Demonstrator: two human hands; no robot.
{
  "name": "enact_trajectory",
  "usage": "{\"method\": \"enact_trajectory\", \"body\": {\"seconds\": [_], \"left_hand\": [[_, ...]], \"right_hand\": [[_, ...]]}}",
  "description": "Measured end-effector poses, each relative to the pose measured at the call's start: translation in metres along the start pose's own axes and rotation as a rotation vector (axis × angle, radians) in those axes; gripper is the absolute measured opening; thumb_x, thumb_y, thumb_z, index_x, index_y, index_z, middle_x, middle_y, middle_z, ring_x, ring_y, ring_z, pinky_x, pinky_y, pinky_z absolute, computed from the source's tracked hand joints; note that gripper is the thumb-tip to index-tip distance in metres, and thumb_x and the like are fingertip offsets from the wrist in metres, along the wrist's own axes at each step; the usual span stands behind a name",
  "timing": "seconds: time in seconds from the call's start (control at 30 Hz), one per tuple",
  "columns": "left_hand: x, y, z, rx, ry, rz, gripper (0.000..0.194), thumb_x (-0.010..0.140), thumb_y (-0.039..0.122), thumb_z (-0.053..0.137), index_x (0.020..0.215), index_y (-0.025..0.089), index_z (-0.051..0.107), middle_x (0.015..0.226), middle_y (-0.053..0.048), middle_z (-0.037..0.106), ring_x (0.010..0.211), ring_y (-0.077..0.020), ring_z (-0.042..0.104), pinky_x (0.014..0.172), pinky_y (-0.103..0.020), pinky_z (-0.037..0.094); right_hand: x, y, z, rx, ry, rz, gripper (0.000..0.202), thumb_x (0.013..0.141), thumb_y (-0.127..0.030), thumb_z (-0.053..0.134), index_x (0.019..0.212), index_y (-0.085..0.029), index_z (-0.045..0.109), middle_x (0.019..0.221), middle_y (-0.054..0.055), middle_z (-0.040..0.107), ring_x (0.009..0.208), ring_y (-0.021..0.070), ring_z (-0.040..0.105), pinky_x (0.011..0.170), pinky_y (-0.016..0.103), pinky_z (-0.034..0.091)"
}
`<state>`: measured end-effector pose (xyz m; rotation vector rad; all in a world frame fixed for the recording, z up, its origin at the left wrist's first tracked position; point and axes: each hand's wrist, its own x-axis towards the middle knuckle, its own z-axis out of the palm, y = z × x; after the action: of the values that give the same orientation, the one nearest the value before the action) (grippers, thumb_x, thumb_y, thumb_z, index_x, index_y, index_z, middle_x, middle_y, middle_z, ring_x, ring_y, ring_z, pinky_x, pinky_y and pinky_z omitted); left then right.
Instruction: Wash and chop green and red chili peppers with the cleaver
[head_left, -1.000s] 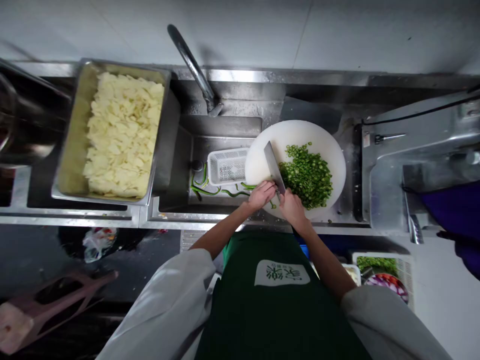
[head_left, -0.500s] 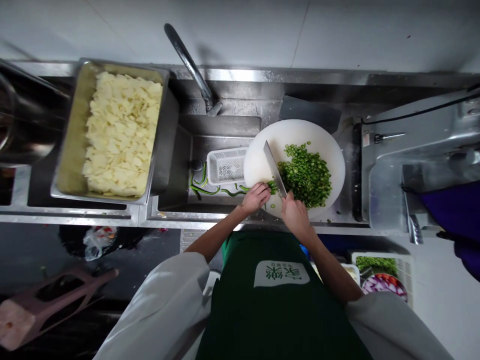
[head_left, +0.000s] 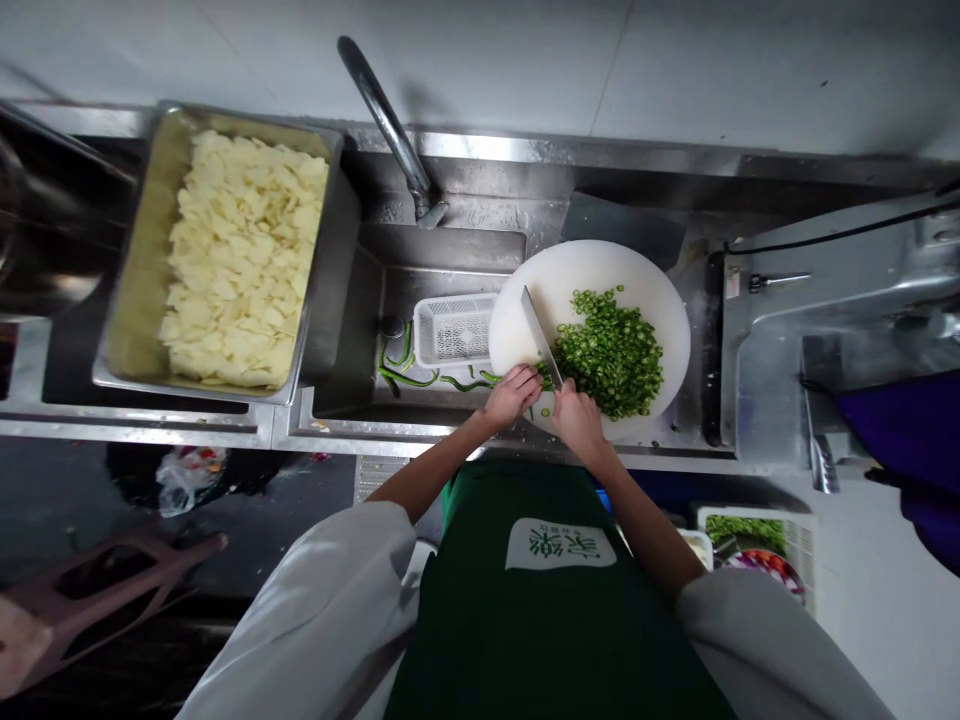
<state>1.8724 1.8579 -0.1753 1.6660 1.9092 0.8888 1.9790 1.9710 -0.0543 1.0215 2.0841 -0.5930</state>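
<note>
**Two-Handed Slicing Position**

The right hand point(head_left: 579, 418) is closed around the handle end of the knife point(head_left: 540, 325), its blade pointing away from the body across the white board point(head_left: 592, 262). The left hand point(head_left: 514, 393) appears closed over uncut green peppers point(head_left: 544, 374) beside the blade, presumably to steady them for the cut. Sliced peppers point(head_left: 611, 355) are heaped on the board to the right of the knife, which likely separates them from uncut stock. Loose peppers point(head_left: 409, 381) lie in the sink point(head_left: 450, 248) near a white basket point(head_left: 457, 340), probably within the left hand's reach.
</note>
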Motion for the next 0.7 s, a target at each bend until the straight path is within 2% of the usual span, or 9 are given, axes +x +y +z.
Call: {"method": "enact_trajectory", "body": {"seconds": [0.13, 0.23, 0.3, 0.37, 0.53, 0.7], "left_hand": [[0.012, 0.015, 0.01, 0.009, 0.036, -0.014, 0.022, 0.1, 0.025, 0.045, 0.108, 0.017, 0.063, 0.106, -0.011, 0.065, 0.104, -0.0221, 0.059, 0.091, -0.041, 0.054], [0.018, 0.027, 0.012, 0.033, 0.124, -0.038, 0.019, 0.098, 0.027, 0.05, 0.106, 0.017, 0.063, 0.104, -0.01, 0.065, 0.102, -0.0228, 0.058, 0.089, -0.041, 0.054], [0.016, 0.032, 0.01, 0.037, 0.21, -0.093, 0.017, 0.096, 0.028, 0.053, 0.105, 0.017, 0.063, 0.103, -0.01, 0.065, 0.105, -0.0233, 0.058, 0.092, -0.043, 0.052], [0.011, 0.032, 0.008, 0.028, 0.241, -0.12, 0.016, 0.095, 0.029, 0.055, 0.104, 0.018, 0.063, 0.103, -0.009, 0.064, 0.108, -0.0234, 0.057, 0.096, -0.044, 0.051], [0.006, 0.025, 0.015, -0.011, 0.098, -0.037, 0.018, 0.096, 0.027, 0.053, 0.104, 0.018, 0.066, 0.107, -0.01, 0.063, 0.11, -0.0231, 0.055, 0.093, -0.041, 0.053], [0.007, 0.02, 0.023, -0.014, 0.069, -0.054, 0.019, 0.097, 0.021, 0.049, 0.104, 0.017, 0.066, 0.109, -0.011, 0.063, 0.112, -0.0232, 0.054, 0.092, -0.042, 0.053]], "right_hand": [[0.007, 0.018, -0.008, 0.009, 0.0, 0.03, 0.028, 0.102, -0.027, 0.034, 0.118, -0.014, 0.052, 0.103, 0.017, 0.072, 0.097, 0.0261, 0.07, 0.079, 0.03, 0.047], [-0.002, 0.029, -0.015, -0.016, 0.019, 0.056, 0.028, 0.102, -0.027, 0.033, 0.117, -0.013, 0.052, 0.101, 0.017, 0.072, 0.094, 0.0264, 0.07, 0.078, 0.03, 0.047], [-0.011, 0.029, -0.017, -0.034, 0.034, 0.05, 0.028, 0.103, -0.027, 0.031, 0.116, -0.012, 0.051, 0.097, 0.018, 0.072, 0.091, 0.0265, 0.071, 0.077, 0.031, 0.047], [-0.018, 0.024, -0.015, -0.047, 0.043, 0.041, 0.029, 0.103, -0.026, 0.03, 0.117, -0.012, 0.05, 0.095, 0.018, 0.072, 0.088, 0.0265, 0.071, 0.075, 0.031, 0.048], [-0.006, 0.007, -0.008, -0.027, 0.031, 0.047, 0.027, 0.101, -0.023, 0.032, 0.117, -0.011, 0.05, 0.101, 0.018, 0.072, 0.095, 0.0263, 0.071, 0.077, 0.029, 0.048], [-0.002, 0.008, -0.011, -0.039, 0.022, 0.053, 0.028, 0.101, -0.024, 0.032, 0.119, -0.012, 0.05, 0.103, 0.019, 0.072, 0.096, 0.0264, 0.071, 0.079, 0.03, 0.049]]}}
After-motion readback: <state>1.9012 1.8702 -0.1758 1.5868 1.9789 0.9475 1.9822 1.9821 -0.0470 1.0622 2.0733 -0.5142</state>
